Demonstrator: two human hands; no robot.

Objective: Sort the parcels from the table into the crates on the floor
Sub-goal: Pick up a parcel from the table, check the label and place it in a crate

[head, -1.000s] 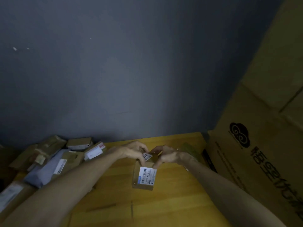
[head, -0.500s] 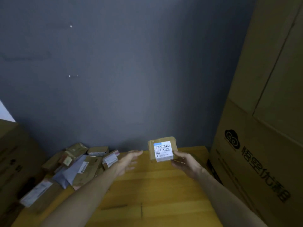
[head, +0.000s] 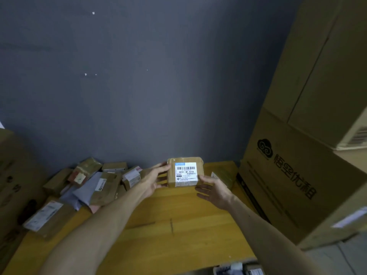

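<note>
Both hands (head: 156, 180) (head: 215, 190) hold one parcel (head: 185, 172) aloft.

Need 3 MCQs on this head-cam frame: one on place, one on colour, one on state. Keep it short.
1. Where is the heap of other parcels on the yellow wooden table?
A. the person's left, by the wall
B. the near right corner
C. on top of the big cartons

2. What colour is the wall behind the table?
A. white
B. dark grey-blue
C. red

3. How is the small brown cardboard parcel with the white barcode label held?
A. lying flat on the table, untouched
B. raised between both hands, label toward the camera
C. tucked under one arm

Key:
1 A: the heap lies at the table's far left against the wall.
2 B: the wall reads dark grey-blue throughout.
3 B: the left hand and the right hand hold its sides above the table, with the label readable.
</note>
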